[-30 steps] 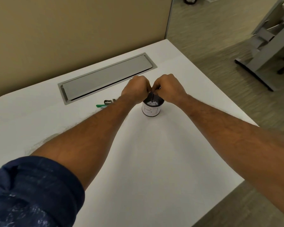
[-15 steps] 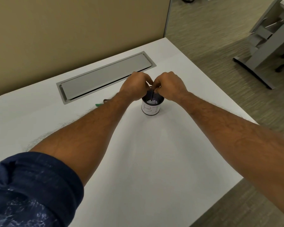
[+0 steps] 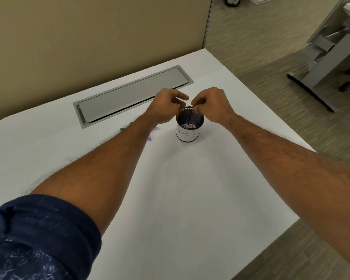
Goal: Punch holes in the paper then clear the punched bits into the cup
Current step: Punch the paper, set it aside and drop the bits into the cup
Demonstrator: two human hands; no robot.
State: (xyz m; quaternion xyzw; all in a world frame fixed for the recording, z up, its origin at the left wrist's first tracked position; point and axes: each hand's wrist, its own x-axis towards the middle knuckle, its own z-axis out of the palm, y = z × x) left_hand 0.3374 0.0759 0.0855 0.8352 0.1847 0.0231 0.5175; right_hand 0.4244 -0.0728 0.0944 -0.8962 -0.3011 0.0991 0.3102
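Parted since before: left hand and right hand, fingers loosely curled, contents untellable. Cup mouth uncovered; white bits inside. Clearing likely ending.

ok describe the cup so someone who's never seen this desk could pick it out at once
On the white desk, in front of the long grey hatch, both hands meet over it. The cup is a small black mesh cylinder, the only upright thing there, with a white label and white paper bits inside.
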